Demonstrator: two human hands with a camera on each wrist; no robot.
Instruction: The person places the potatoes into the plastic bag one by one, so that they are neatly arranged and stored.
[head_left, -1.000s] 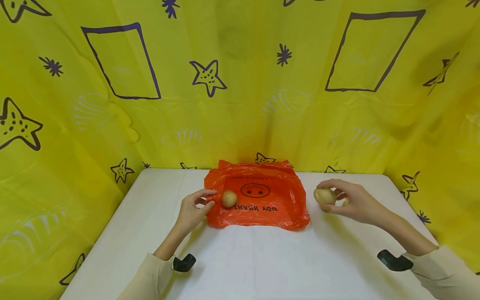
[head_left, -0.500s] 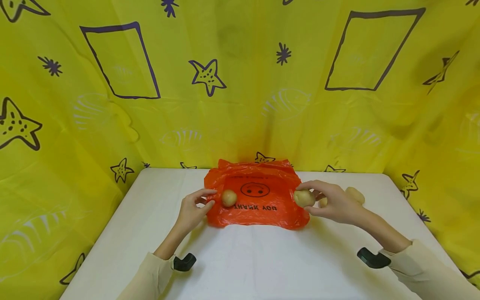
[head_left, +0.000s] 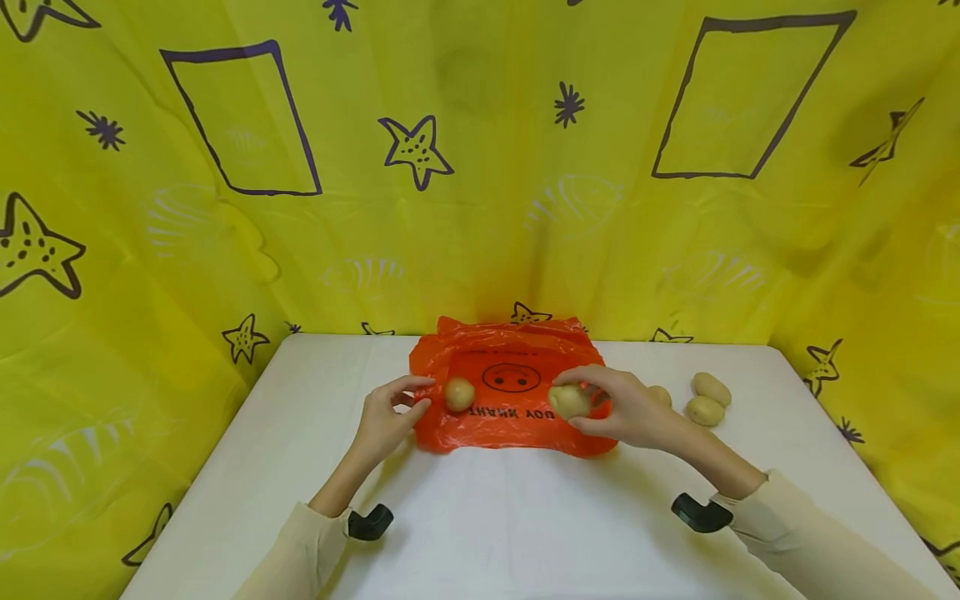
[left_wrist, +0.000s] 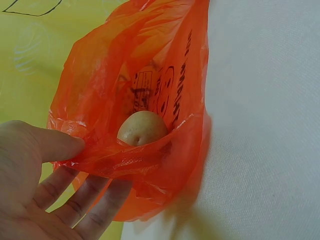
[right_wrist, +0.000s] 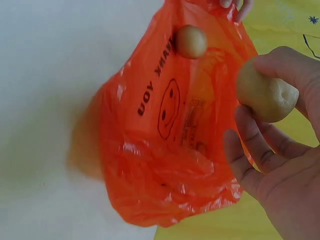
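Tan and smooth-skinned, one rounded potato (head_left: pixel 567 402) is sitting in the right hand (head_left: pixel 637 412), which we are seeing half closed, thumb and fingertips on opposite sides. We are judging that this fingertip hold is leaving the potato easy to release. In the head view it is overlapping the right part of a crinkled, translucent red-orange plastic bag (head_left: pixel 510 437); we are unable to tell whether the two are touching. The left hand (head_left: pixel 386 417) is pinching the bag's left rim, thumb on the inner side and fingers outside, presumably steadying the mouth and holding it wide. Inside, near that rim, a second pale-brown, round potato (left_wrist: pixel 142 129) is resting, with black lettering and a smiling face (head_left: pixel 511 378) showing on the film beside it. Farther right, we are finding three loose yellowish oval potatoes (head_left: pixel 705 411), one partly hidden behind the right hand, lying on a white-covered table (head_left: pixel 487 525). Behind everything, a yellow patterned curtain (head_left: pixel 480 242) is hanging.
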